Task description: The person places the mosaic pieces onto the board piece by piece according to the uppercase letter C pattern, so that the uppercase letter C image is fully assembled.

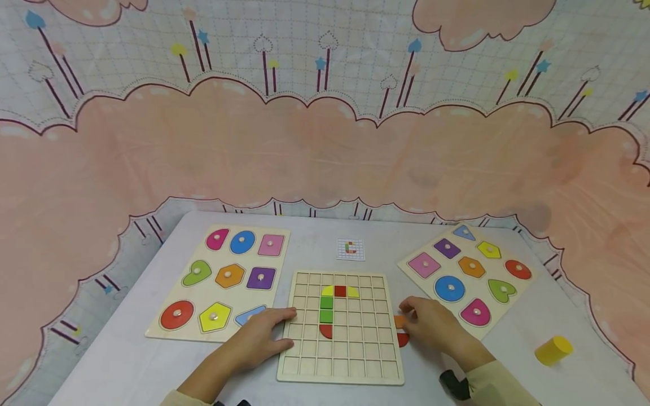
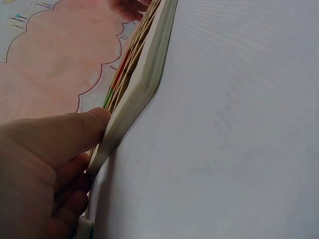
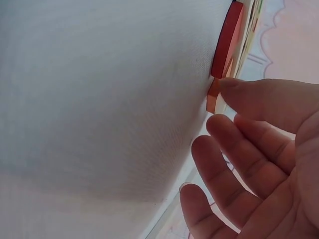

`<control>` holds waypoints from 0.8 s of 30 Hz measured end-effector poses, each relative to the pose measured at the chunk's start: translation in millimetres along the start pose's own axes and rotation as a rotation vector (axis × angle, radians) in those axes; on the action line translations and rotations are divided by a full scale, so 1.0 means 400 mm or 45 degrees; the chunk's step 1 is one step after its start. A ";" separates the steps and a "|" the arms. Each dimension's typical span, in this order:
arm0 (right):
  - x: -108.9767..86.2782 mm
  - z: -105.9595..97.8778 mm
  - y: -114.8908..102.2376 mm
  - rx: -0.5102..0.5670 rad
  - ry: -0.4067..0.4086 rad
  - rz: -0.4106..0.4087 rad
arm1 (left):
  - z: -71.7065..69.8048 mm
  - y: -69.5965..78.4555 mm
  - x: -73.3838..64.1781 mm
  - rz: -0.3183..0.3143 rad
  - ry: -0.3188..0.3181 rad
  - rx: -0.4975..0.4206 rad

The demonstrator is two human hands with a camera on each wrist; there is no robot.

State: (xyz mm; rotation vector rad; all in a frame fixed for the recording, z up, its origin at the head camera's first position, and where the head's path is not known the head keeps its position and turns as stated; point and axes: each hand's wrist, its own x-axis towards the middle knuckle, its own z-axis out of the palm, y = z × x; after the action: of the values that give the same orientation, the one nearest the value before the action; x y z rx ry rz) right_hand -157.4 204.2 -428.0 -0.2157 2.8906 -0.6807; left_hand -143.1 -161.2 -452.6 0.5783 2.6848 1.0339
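A wooden grid board (image 1: 365,351) lies on the table, bearing a red square (image 1: 340,291), two yellow rounded pieces (image 1: 352,292), two green squares (image 1: 326,309) and a red rounded piece (image 1: 326,331). My left hand (image 1: 258,338) rests at the board's left edge; its thumb (image 2: 75,132) touches the rim in the left wrist view. Beside the right edge, my right hand (image 1: 431,324) is at an orange piece (image 3: 213,97), thumb tip against it and the other fingers loosely bent apart. Next to that piece lies a red rounded piece (image 3: 228,42), partly covered by the hand in the head view.
Peg puzzle boards with coloured shapes lie at left (image 1: 167,293) and right (image 1: 482,287). Behind the grid board is a small pattern card (image 1: 350,249). A yellow cylinder (image 1: 553,351) stands at the right on the white table (image 1: 315,225). A patterned cloth hangs behind.
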 end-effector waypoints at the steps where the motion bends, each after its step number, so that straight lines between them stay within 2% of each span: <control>1: 0.000 0.001 0.000 0.001 0.002 -0.003 | 0.000 0.000 0.000 0.002 0.000 0.002; 12: -0.002 0.007 0.005 -0.026 0.017 -0.030 | 0.002 -0.003 0.001 0.010 -0.002 0.005; 24: -0.004 -0.009 -0.013 0.043 0.031 0.010 | 0.004 -0.004 0.000 0.001 -0.009 0.003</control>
State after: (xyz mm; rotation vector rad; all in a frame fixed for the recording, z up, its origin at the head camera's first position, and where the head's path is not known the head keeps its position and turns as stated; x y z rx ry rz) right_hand -155.8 201.4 -422.3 -0.1925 2.8992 -0.7354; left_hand -143.1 -161.3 -454.9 0.5820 2.6799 1.0270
